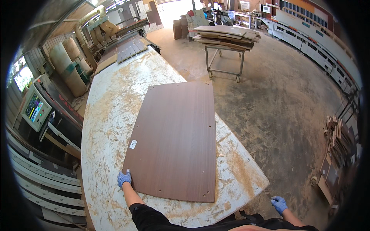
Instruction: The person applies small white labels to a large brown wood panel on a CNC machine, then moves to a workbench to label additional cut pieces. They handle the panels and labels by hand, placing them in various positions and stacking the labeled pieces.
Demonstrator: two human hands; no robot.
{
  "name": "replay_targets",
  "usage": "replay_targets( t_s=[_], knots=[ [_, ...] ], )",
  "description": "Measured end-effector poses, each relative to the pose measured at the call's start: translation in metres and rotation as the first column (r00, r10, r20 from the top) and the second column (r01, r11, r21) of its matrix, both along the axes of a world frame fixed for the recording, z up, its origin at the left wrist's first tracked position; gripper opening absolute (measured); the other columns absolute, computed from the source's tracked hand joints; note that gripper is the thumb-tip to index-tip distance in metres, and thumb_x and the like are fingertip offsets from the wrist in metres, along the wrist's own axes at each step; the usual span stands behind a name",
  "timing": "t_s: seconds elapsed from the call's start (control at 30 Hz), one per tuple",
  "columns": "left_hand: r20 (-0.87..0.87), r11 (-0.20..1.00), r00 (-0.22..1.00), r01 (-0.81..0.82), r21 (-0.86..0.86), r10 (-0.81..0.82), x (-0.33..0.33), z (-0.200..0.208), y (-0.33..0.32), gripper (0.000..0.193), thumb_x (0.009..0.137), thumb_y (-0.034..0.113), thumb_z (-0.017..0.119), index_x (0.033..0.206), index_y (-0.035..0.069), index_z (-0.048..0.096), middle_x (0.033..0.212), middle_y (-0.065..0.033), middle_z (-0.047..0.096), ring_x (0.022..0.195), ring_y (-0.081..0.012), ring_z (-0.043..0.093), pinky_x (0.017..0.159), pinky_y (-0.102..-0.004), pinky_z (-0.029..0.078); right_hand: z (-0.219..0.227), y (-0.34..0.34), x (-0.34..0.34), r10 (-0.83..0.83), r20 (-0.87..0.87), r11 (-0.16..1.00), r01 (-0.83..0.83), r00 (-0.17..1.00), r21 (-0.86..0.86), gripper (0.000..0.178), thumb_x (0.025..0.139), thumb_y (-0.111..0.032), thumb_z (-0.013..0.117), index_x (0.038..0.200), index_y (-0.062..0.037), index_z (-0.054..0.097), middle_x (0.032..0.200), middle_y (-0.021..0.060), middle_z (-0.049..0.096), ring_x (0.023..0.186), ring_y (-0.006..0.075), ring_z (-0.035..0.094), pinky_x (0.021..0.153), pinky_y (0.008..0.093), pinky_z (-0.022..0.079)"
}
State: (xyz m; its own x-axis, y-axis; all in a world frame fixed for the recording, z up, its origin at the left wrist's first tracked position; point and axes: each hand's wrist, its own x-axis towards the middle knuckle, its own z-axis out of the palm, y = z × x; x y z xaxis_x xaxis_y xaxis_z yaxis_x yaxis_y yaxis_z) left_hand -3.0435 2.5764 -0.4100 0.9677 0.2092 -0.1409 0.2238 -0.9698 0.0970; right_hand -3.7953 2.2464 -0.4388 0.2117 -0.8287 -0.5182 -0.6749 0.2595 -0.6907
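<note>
A large brown wood-grain panel lies flat on the worn, whitish worktable. It has small holes near its edges, and a small white label sits by its left side. My left hand, in a blue glove, is closed on the panel's left edge near the close corner. Off the table's right side, my right hand, also in a blue glove, hangs in the air with its fingers curled and nothing visible in them.
Narrow strips lie at the table's far end. Beyond stands a wheeled metal cart stacked with boards. A control screen is at left, with stacked boards below it. Offcuts pile up at right. Sawdust covers parts of the tabletop.
</note>
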Motion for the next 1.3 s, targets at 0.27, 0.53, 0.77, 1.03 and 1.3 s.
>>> replay_targets(
  t_s=[0.27, 0.53, 0.77, 1.03, 1.3],
  knots=[
    [0.172, 1.0, 0.985, 0.021, 0.016, -0.023, -0.058, -0.009, -0.026, 0.065, 0.08, 0.061, 0.05, 0.124, 0.012, 0.047, 0.119, -0.0195, 0.051, 0.111, -0.0349, 0.049, 0.091, -0.0467, 0.041, -0.004, -0.111, 0.074, 0.268, -0.152, 0.962, -0.273, 0.951, -0.009, 0.039, 0.08, -0.03, 0.063, 0.102, 0.001, 0.061, 0.099, 0.0161, 0.064, 0.093, 0.0232, 0.06, 0.084, 0.0319, 0.046],
    [0.224, 1.0, 0.975, 0.005, 0.002, -0.005, -0.238, -0.019, -0.073, 0.066, 0.077, 0.058, 0.057, 0.116, 0.005, 0.051, 0.111, -0.0245, 0.054, 0.103, -0.0393, 0.053, 0.087, -0.0464, 0.044, 0.042, -0.231, 0.219, 0.13, 0.381, 0.872, -0.288, 0.915, 0.395, 0.059, 0.083, -0.037, 0.062, 0.125, 0.0024, 0.046, 0.115, 0.0171, 0.057, 0.101, 0.0234, 0.056, 0.087, 0.0336, 0.044],
    [0.021, 0.973, 1.0, 0.01, -0.231, -0.005, -0.434, 0.002, -0.229, 0.066, 0.073, 0.049, 0.067, 0.117, 0.004, 0.048, 0.108, -0.0221, 0.055, 0.097, -0.0379, 0.055, 0.084, -0.0428, 0.044, 0.004, -0.414, 0.21, 0.373, 0.275, 0.88, -0.432, 0.886, 0.196, 0.069, 0.081, -0.042, 0.063, 0.125, 0.0074, 0.045, 0.117, 0.0199, 0.056, 0.103, 0.0265, 0.056, 0.086, 0.0353, 0.045],
    [-0.568, 0.848, 0.822, -0.278, -0.451, -0.033, -0.5, -0.096, -0.27, 0.072, 0.086, 0.06, 0.041, 0.128, 0.002, 0.044, 0.11, -0.0164, 0.061, 0.091, -0.0263, 0.058, 0.08, -0.0359, 0.047, 0.092, -0.571, 0.162, 0.589, 0.121, 0.795, -0.6, 0.799, 0.091, 0.07, 0.081, -0.049, 0.057, 0.121, 0.0083, 0.05, 0.119, 0.0227, 0.055, 0.111, 0.0318, 0.053, 0.091, 0.0355, 0.042],
    [-0.43, 0.011, 0.902, -0.43, -0.903, -0.032, -0.5, -0.043, -0.465, 0.08, 0.084, 0.068, 0.03, 0.135, 0.008, 0.038, 0.135, -0.01, 0.044, 0.12, -0.0294, 0.044, 0.1, -0.0393, 0.037, 0.096, -0.696, 0.206, 0.651, 0.037, 0.757, -0.643, 0.758, -0.116, 0.064, 0.081, -0.049, 0.056, 0.116, 0.005, 0.055, 0.112, 0.0237, 0.059, 0.105, 0.0342, 0.056, 0.09, 0.0373, 0.043]
  ],
)
